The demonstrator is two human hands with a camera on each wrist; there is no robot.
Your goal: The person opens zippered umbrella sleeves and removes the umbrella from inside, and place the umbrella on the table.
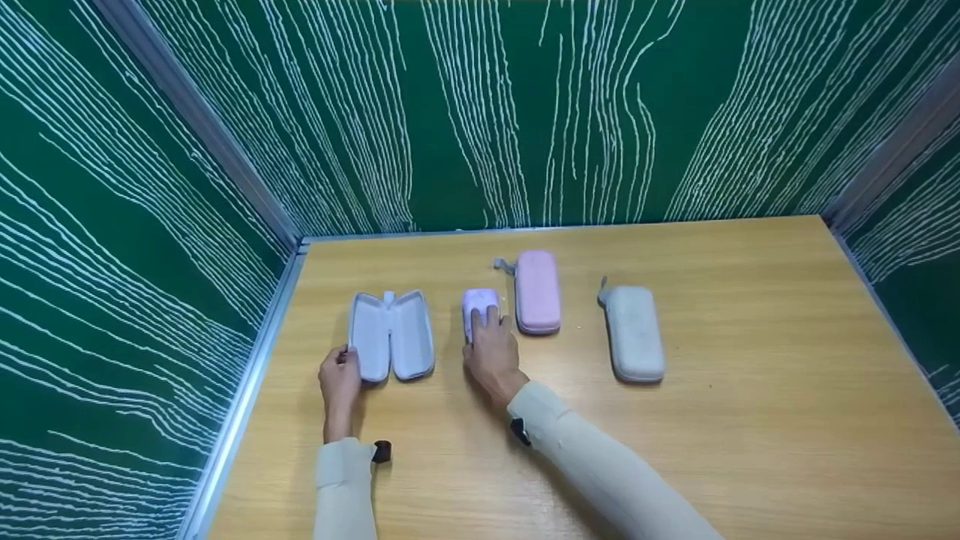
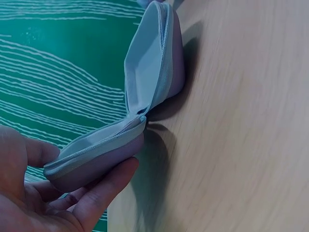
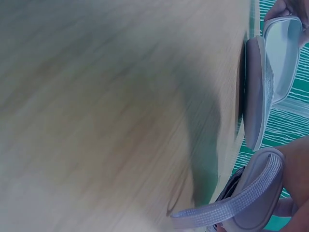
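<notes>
At the left of the table in the head view, a pale lilac zip case (image 1: 410, 345) lies spread open like a book, its two light-lined halves bare inside. My left hand (image 1: 339, 375) pinches the outer edge of its left half, thumb on the rim and fingers beneath in the left wrist view; that half is tilted up. To the right, my right hand (image 1: 493, 356) grips a small lavender rounded object (image 1: 480, 298) from above. A grey woven strap (image 3: 236, 205) loops across it in the right wrist view, with thin dark strands beside it.
A closed pink case (image 1: 538, 292) with a grey pull tab lies just right of my right hand. Further right rests a closed grey-green case (image 1: 636, 334). Green panels with white wavy lines (image 1: 465, 112) border the wooden table (image 1: 765, 390) at the back and sides.
</notes>
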